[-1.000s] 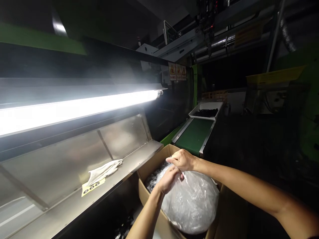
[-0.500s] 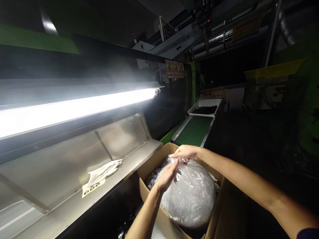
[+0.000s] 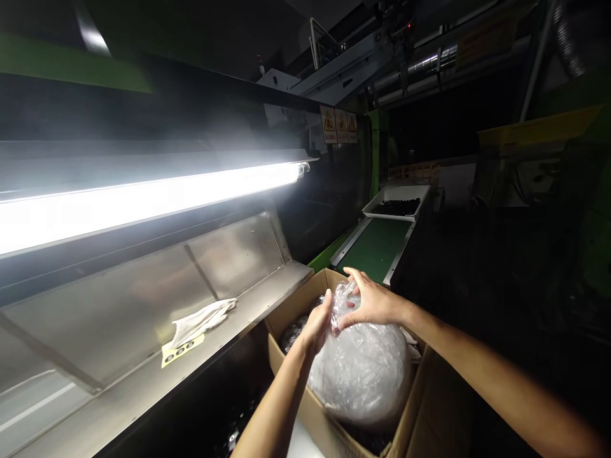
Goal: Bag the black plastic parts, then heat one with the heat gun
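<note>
A big, rounded clear plastic bag (image 3: pixel 365 375) bulges up out of an open cardboard box (image 3: pixel 305 296); what fills it is blurred by the plastic. My left hand (image 3: pixel 319 324) is closed on the left side of the bag's gathered neck, thumb pointing up. From the right, my right hand (image 3: pixel 377 302) curves round the same crumpled neck, thumb low and fingers above, with plastic between them. More crinkled plastic film (image 3: pixel 293 334) sits inside the box at the left.
A steel ledge (image 3: pixel 200 346) runs along the left, holding white gloves (image 3: pixel 203 320) and a yellow card (image 3: pixel 182 350) with dark circles. Above it glows a tube lamp (image 3: pixel 157 202). Beyond the box, a green conveyor (image 3: pixel 375 248) leads to a white tray (image 3: pixel 422 198) of small black pieces.
My right hand has turned and its fingers have spread from a pinch into a wider curl round the bag's neck. The bunched plastic stands higher between my hands. The view has shifted slightly.
</note>
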A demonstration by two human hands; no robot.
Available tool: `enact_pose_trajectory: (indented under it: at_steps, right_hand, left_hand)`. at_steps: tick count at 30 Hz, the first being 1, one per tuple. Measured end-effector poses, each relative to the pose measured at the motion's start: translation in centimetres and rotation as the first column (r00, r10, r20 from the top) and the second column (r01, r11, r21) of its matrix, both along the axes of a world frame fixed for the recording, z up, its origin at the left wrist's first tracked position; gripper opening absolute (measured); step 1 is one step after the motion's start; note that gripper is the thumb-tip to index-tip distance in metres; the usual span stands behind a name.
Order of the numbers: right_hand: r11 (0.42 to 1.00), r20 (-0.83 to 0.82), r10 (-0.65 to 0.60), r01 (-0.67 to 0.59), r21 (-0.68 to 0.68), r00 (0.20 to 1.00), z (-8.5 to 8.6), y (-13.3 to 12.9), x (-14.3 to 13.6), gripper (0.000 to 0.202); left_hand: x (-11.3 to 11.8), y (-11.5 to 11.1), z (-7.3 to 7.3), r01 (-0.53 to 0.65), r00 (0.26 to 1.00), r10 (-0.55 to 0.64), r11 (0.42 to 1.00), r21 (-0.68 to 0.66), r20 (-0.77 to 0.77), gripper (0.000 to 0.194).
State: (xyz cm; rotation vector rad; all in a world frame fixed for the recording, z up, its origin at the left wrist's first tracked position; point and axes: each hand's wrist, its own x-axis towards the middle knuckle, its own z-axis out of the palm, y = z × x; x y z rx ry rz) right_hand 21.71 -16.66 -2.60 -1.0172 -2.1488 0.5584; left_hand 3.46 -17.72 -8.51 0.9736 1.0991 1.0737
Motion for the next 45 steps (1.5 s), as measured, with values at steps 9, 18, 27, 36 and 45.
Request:
enact_pose_trajectory:
  at_steps: [9, 18, 27, 36, 45]
  right_hand:
    - [0.935, 0.255, -0.126, 0.029, 0.353, 0.959, -1.9, -2.3, -0.9, 0.017]
    - [0.995, -0.155, -0.017, 0.031, 0.09, 0.988, -3.4, -0.1, -2.2, 0.015]
    - [0.964, -0.33, 0.083, -0.161, -0.214, 0.94, -2.9, 2.4, -1.9, 0.03]
    - [0.877, -0.286, 0.142, -0.255, -0.408, 0.947, -2.4, 4.4, -0.2, 0.022]
    - [0.78, -0.48, -0.19, -0.166, -0.604, 0.857, -0.7, 1.5, -0.9, 0.022]
  left_hand:
    - [0.4, -0.7, 0.0, -0.076, 0.997, 0.073, 0.993, 0.087, 0.034, 0.068]
    - [0.1, -1.8, 1.3, 0.225, 0.971, -0.175, 0.903, 0.365, -0.165, 0.041]
    - [0.5, -2.1, 1.1, 0.249, 0.926, -0.117, 0.904, 0.348, -0.358, 0.038]
    - [0.2, -1.9, 1.1, 0.214, 0.935, -0.084, 0.908, 0.36, -0.344, 0.053]
    - [-0.5, -1.0, 0.9, 0.169, 0.984, -0.158, 0.973, 0.16, -0.08, 0.045]
